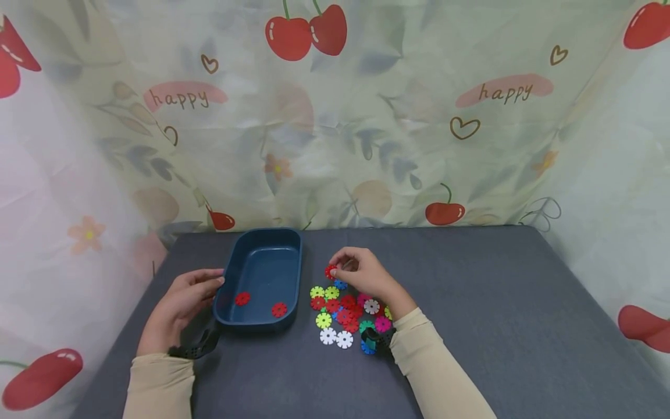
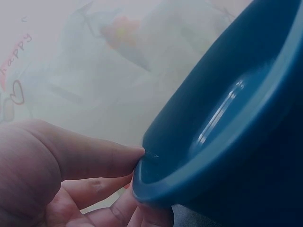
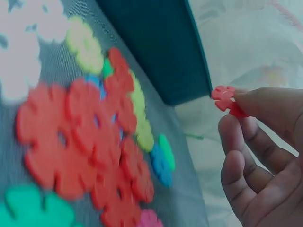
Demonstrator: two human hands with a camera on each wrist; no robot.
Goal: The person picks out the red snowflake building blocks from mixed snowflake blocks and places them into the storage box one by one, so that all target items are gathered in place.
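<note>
My right hand [image 1: 366, 273] pinches a red notched plastic disc [image 3: 223, 97] between thumb and fingers, raised above the far end of a loose pile of such discs. In the right wrist view several red discs [image 3: 54, 137] overlap beneath it. To the left stands a dark blue rectangular basin [image 1: 256, 322] with rounded corners. Two red discs lie on its floor, one near the left wall [image 1: 242, 298] and another near the front right corner [image 1: 279, 309]. My left hand [image 1: 185, 299] grips the basin's left rim [image 2: 156, 189], thumb on the edge and fingers underneath.
The pile spreads right of the basin, with yellow discs [image 1: 324, 320], white discs [image 1: 344, 339], and green, blue and pink ones. A dark grey cloth [image 1: 471, 291] covers the table. Patterned fabric [image 1: 335, 145] hangs along the back and both sides.
</note>
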